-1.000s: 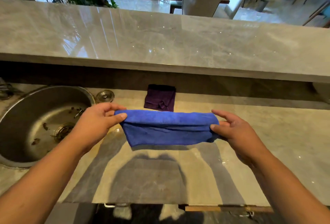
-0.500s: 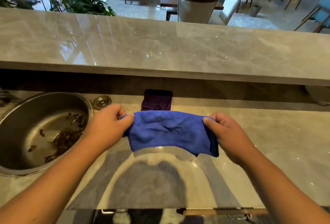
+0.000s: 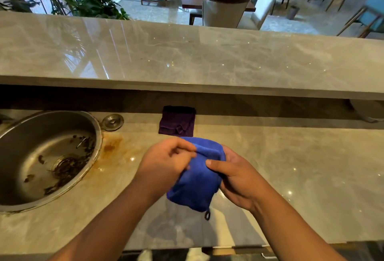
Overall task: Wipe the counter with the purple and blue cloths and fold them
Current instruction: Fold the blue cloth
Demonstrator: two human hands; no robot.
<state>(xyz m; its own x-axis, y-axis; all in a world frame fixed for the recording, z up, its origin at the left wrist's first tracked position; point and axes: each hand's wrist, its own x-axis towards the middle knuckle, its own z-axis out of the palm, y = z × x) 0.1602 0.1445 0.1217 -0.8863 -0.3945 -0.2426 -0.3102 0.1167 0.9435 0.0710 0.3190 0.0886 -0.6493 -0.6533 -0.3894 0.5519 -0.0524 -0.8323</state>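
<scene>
Polished grey-veined marble runs the length of the bar, with a dining room of wooden tables and upholstered chairs beyond the raised ledge. At the lower desk (image 3: 291, 156), a person folds the blue cloth (image 3: 197, 179), a plush microfibre square with a small hanging loop at its lower corner, held just above the stone. The left hand (image 3: 164, 167) pinches the upper fold between thumb and fingers, while the right hand (image 3: 234, 179) presses its thumb across the front and cups the cloth from the side, fingers curled behind it. The purple cloth (image 3: 176, 123) lies already folded into a neat dark square at the back of the desk, against the shadowed wall under the ledge. The folding looks nearly finished, with the blue cloth down to a compact bundle not yet set down. Wiping appears incomplete: a rusty brown stain (image 3: 112, 146) marks the stone beside the round steel sink (image 3: 16, 206), which holds scattered debris near its drain.
</scene>
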